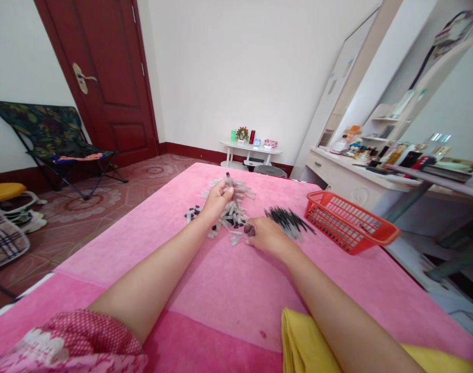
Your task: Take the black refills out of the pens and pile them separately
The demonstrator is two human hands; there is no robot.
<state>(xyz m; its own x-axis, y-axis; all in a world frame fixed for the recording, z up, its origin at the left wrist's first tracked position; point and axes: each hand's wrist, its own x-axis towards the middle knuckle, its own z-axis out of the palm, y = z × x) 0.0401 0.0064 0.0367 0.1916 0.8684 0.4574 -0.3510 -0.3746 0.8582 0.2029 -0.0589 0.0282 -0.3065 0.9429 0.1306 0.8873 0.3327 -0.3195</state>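
Note:
My left hand [219, 197] is closed in a pinch over the pile. It holds a slim greyish piece with a dark tip [228, 178], standing roughly upright. My right hand [265, 234] is low at the pile's right edge, with its fingers curled together; what they hold, if anything, is hidden. Below and between the hands lies a loose heap of small translucent tube-like pieces [232, 213] mixed with short black pieces [195, 211]. More pale pieces [244, 190] lie behind my left hand. Right of my right hand is a bundle of thin black sticks [286, 220] with paler ends.
A red plastic basket [350, 223] stands at the right of the pink-covered table [143, 233]. Yellow folded cloth [306, 342] lies under my right forearm. Beyond are a dressing table [348, 168], a low white stand [252, 147], a folding chair [57, 134] and a door [104, 77].

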